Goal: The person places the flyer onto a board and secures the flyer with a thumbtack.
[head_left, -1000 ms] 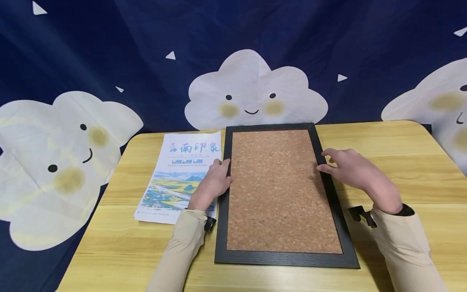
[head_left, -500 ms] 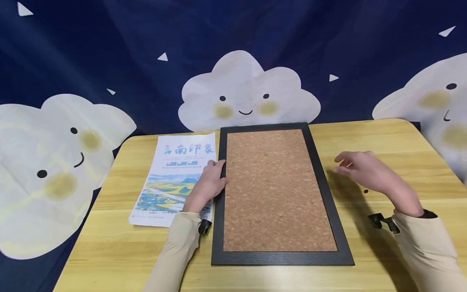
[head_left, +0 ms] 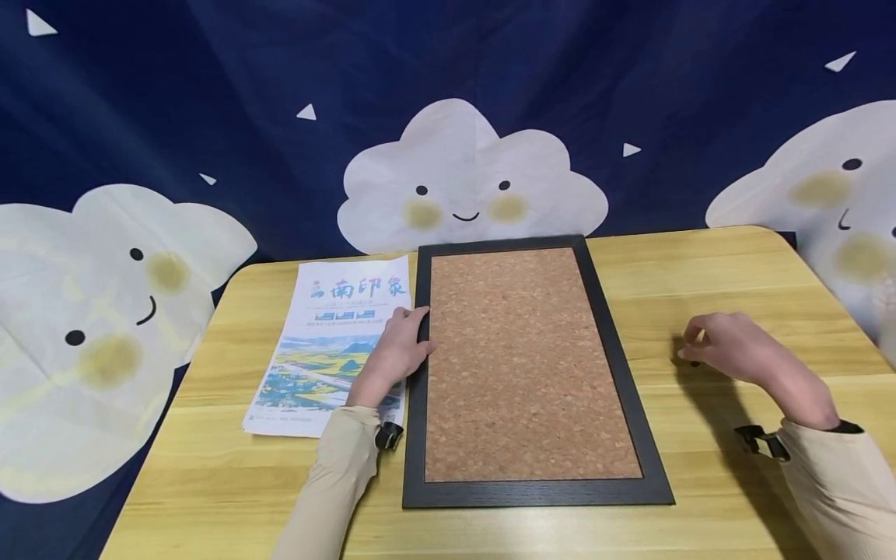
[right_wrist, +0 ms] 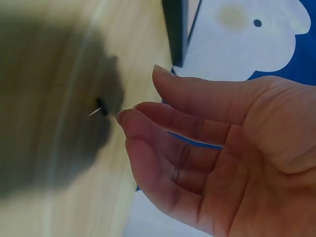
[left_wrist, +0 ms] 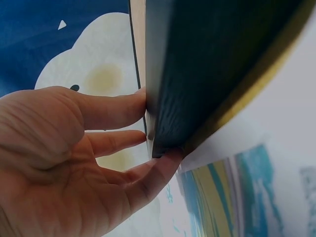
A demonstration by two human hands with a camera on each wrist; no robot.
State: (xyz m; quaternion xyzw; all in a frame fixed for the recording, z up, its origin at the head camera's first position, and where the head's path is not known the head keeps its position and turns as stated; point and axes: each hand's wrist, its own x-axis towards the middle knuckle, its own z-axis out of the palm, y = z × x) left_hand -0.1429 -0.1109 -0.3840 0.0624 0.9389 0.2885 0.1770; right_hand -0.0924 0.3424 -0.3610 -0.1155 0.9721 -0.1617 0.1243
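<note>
A cork board (head_left: 528,365) in a black wooden frame lies upright in the middle of the head view. My left hand (head_left: 393,354) grips its left edge, thumb on the frame's face and fingers round the outer side, as the left wrist view shows. Over the wood to the right, my right hand (head_left: 742,350) hovers with loosely bent fingers. Just beyond its fingertips (right_wrist: 129,114) in the right wrist view is a small black thumbtack (right_wrist: 102,107), its metal point showing. Thumb and fingers are apart, with nothing between them.
A printed poster sheet (head_left: 329,319) with blue lettering and a landscape lies left of the board, partly under my left hand. The light wooden table (head_left: 707,272) ends at a dark blue curtain (head_left: 231,62) printed with white clouds.
My right hand has left the board's right edge and moved right, coming down over the thumbtack. The left hand has stayed at the board's left edge. The head view has shifted slightly.
</note>
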